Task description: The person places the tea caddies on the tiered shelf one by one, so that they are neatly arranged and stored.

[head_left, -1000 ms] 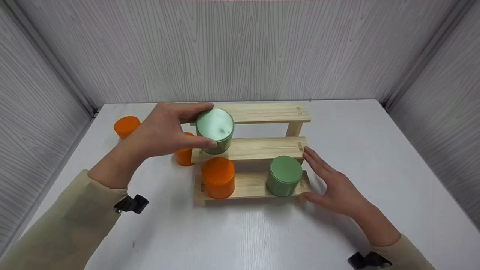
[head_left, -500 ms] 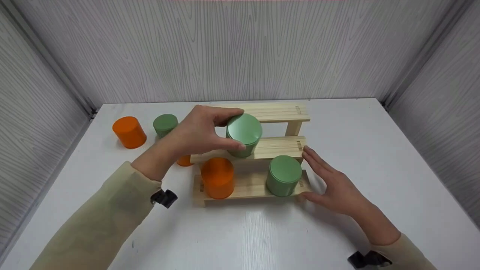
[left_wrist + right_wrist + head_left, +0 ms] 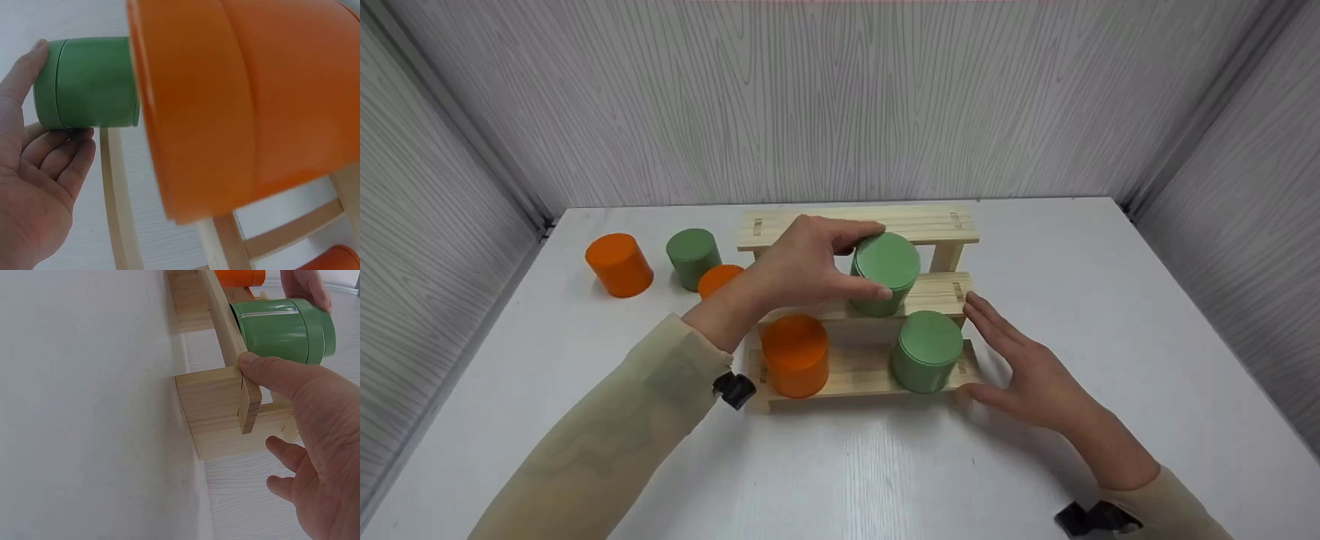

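In the head view my left hand point(image 3: 799, 262) grips a green lidded canister point(image 3: 887, 264) at the middle step of a three-step wooden rack point(image 3: 861, 369), thumb in front and fingers behind. The left wrist view shows this green canister point(image 3: 95, 83) between thumb and fingers. An orange canister point(image 3: 796, 358) and another green canister point(image 3: 928, 354) stand upright on the front step, left and right. My right hand point(image 3: 1024, 379) is at the rack's right end, fingers extended. Its thumb point(image 3: 275, 371) rests on the front step's end in the right wrist view.
Left of the rack on the white table point(image 3: 840, 480) stand an orange canister point(image 3: 619, 266), a green canister point(image 3: 692, 260) and an orange canister point(image 3: 718, 279) partly hidden by the left arm. A wood-grain panel point(image 3: 840, 105) closes off the back.
My left hand has carried the green canister rightward along the middle step, from its left end to right of centre, uncovering the canisters at left. The right hand stays put.
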The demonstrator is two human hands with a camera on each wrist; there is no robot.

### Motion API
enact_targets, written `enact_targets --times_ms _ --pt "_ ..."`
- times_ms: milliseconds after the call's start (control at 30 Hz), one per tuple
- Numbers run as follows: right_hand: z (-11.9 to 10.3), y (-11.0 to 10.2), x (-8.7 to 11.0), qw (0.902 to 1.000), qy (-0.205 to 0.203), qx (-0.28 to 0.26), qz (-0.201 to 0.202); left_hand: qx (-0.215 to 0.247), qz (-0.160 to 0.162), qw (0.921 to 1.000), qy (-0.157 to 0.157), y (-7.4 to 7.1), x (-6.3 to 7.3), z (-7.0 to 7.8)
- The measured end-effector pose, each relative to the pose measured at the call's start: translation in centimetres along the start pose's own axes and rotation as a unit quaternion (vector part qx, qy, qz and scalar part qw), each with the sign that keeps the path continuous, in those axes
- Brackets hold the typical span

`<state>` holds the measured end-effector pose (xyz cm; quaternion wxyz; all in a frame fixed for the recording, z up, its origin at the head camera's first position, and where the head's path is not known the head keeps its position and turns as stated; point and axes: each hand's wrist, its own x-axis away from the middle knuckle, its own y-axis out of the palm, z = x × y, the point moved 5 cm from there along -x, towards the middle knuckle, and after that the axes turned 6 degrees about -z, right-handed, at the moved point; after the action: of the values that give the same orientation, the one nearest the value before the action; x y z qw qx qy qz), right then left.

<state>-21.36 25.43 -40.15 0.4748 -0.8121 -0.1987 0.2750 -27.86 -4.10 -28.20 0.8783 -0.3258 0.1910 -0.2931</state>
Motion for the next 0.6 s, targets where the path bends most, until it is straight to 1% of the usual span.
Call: enact_targets --times_ms 133,267,600 --pt "0.06 0.07 0.02 1.0000 -0.003 0.003 0.002 -0.015 -0.006 0.9996 -0.021 0.64 -0.55 -0.13" --pt "0.08 0.13 -0.01 1.0000 -0.006 0.006 0.004 -0.022 -0.009 0.9991 -0.036 0.91 -0.85 -0.25" --pt "-0.06 0.15 0.00 1.0000 -0.003 0.000 0.005 -0.056 0.002 0.9974 -0.044 0.44 -0.61 -0.20"
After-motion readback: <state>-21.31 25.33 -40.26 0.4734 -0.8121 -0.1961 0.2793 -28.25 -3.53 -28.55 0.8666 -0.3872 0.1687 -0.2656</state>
